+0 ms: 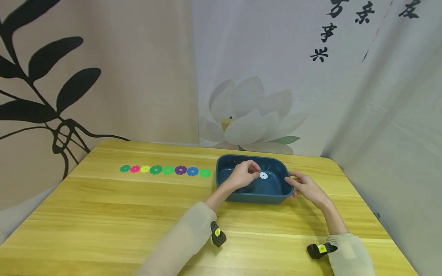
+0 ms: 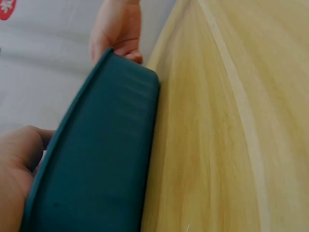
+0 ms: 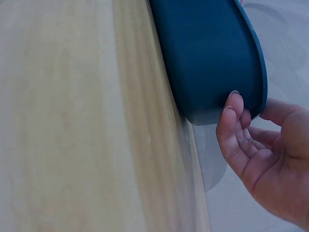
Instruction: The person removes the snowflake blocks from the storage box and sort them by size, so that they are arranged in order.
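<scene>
A dark blue plastic basin (image 1: 255,198) stands on the wooden table. My left hand (image 1: 243,174) is over the inside of the basin, its thumb and index finger pinching a white flower-shaped disc (image 1: 264,175) at the fingertips. In the left wrist view the basin wall (image 2: 96,145) hides part of that hand (image 2: 17,169). My right hand (image 1: 309,188) holds the basin's right end, with the thumb at the rim and the other fingers against the outer wall, as the right wrist view shows with the hand (image 3: 270,159) at the basin's corner (image 3: 207,63).
Left of the basin, several flower-shaped discs lie in a row, from a dark green disc (image 1: 125,168) past a purple disc (image 1: 180,170) to a light green disc (image 1: 205,173). A printed curtain (image 1: 155,76) hangs behind the table (image 1: 121,214).
</scene>
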Available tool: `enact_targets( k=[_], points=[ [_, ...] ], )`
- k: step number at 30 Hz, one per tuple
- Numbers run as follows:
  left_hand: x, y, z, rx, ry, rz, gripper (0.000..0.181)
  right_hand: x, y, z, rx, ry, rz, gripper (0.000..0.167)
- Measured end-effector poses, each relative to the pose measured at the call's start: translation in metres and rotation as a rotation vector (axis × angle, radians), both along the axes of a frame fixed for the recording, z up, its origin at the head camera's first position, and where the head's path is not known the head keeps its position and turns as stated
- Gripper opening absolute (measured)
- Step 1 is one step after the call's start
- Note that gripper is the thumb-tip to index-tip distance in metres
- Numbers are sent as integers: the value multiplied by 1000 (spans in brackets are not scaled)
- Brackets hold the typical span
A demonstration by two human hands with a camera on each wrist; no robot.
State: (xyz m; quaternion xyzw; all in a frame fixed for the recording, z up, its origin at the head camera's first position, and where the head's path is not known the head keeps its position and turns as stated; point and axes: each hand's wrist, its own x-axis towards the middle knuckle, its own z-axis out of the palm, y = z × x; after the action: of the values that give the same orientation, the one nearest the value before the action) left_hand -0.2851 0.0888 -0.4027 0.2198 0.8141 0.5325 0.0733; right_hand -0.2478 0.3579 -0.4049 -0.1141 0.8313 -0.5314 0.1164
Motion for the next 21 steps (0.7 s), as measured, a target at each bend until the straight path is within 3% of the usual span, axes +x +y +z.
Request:
enact_targets(
  k=[12,21],
  points=[
    [-17,25,-4,-152,-90,-58,18,0,-2,0,10,1,11,60],
    [-19,29,-7,-267,-55,-115,31,-1,1,-1,4,-3,2,62]
  ],
)
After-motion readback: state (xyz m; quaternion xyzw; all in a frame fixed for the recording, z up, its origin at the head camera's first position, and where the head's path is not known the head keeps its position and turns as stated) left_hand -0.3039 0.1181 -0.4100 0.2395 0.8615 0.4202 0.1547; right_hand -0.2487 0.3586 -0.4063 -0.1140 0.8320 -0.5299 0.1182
